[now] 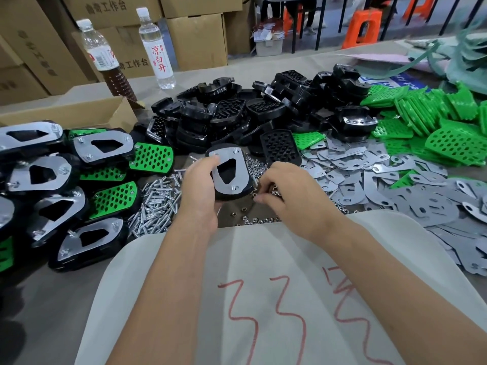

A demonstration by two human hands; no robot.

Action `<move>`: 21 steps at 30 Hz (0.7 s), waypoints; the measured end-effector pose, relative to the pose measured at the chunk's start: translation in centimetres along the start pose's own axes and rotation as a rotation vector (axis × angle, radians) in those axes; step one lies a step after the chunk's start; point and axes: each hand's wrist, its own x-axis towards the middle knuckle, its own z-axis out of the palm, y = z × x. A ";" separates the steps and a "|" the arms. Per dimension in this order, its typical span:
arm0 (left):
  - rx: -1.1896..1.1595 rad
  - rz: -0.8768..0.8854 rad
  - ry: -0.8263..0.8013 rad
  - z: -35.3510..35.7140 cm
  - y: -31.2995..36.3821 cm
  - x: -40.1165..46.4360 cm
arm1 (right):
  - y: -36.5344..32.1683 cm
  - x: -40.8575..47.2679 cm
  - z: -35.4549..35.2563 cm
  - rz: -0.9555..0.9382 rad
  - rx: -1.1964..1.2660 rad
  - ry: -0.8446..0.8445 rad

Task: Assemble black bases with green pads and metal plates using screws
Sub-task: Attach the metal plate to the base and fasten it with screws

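Note:
My left hand [199, 191] grips a black base [232, 192] with a metal plate [229, 168] lying on top, held tilted above the table's middle. My right hand [286, 189] sits just right of it, fingers curled over the scattered nuts [254, 167]; what it pinches is too small to tell. A heap of screws [155, 204] lies to the left of my left hand. Loose black bases [237, 114] are piled behind, green pads [448, 122] at the right, loose metal plates [382, 185] spread right of my hands.
Finished assemblies [66, 185] are stacked at the left, some showing green pads. An open cardboard box [79, 111] and two bottles [156, 48] stand behind them. A white cloth with red marks [263, 299] covers my lap. Cartons and orange stools fill the background.

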 end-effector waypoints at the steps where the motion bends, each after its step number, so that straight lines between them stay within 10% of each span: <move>1: 0.027 0.003 -0.026 0.0 0.0 0.0 | 0.1 -0.1 -0.2 0.036 0.076 0.042; 7: 0.262 0.059 -0.223 0.2 -0.4 -0.5 | 0.6 -0.4 -0.4 0.127 0.456 0.301; 21: 0.322 0.091 -0.343 0.4 -0.8 -0.9 | 1.4 -0.2 -0.6 -0.071 0.297 0.364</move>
